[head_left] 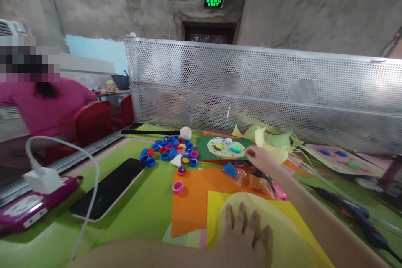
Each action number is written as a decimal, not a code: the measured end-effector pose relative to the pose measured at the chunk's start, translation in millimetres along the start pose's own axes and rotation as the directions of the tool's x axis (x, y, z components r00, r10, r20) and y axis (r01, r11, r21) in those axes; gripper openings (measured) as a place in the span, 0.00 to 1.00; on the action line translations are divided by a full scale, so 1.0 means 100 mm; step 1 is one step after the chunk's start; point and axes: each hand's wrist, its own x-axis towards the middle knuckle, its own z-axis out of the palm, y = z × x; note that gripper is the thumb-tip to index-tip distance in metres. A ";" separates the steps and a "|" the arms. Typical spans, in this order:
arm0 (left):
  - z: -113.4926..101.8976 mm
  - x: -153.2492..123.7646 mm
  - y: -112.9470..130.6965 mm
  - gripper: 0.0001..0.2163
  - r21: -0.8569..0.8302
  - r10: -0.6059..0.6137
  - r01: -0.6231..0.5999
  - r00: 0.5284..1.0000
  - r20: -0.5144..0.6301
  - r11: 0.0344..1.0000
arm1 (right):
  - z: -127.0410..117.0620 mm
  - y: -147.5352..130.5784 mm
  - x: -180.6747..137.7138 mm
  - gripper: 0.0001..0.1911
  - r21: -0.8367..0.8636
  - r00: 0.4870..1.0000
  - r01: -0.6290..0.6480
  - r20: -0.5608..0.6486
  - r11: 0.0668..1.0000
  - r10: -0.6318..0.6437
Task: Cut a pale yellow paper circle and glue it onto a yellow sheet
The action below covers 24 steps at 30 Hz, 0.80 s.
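Observation:
My left hand (246,234) lies flat with fingers stretched out on a pale yellow paper circle (282,234), which rests on a yellow sheet (213,213) over an orange sheet (194,201). My right hand (259,157) reaches forward across the sheets, fingers curled, just in front of a round craft piece (226,147) on dark green paper (207,150). Whether it holds anything is hidden. Small plastic bags (238,173) with blue and orange bits lie under my right wrist.
A heap of blue, red and pink bottle caps (169,148) lies left of the craft. A phone (108,188), a pink power bank (34,209) with white charger, a glue gun (348,211), a perforated metal screen (266,88) and a person in pink (47,104) surround it.

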 end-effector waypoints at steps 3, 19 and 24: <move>0.03 0.01 -0.01 0.23 0.054 0.000 0.000 1.000 0.003 0.999 | 0.07 -0.28 -0.21 0.12 -0.226 0.991 0.120 0.087 0.967 -0.103; 0.05 0.02 0.00 0.22 0.034 -0.040 0.038 0.998 0.048 0.999 | -0.12 -0.51 -0.53 0.08 -0.552 0.899 0.435 0.309 0.712 -0.309; 0.09 0.04 -0.02 0.23 0.010 -0.033 0.033 0.999 0.029 0.999 | -0.06 -0.42 -0.59 0.05 -0.501 0.912 0.411 0.230 0.762 -0.341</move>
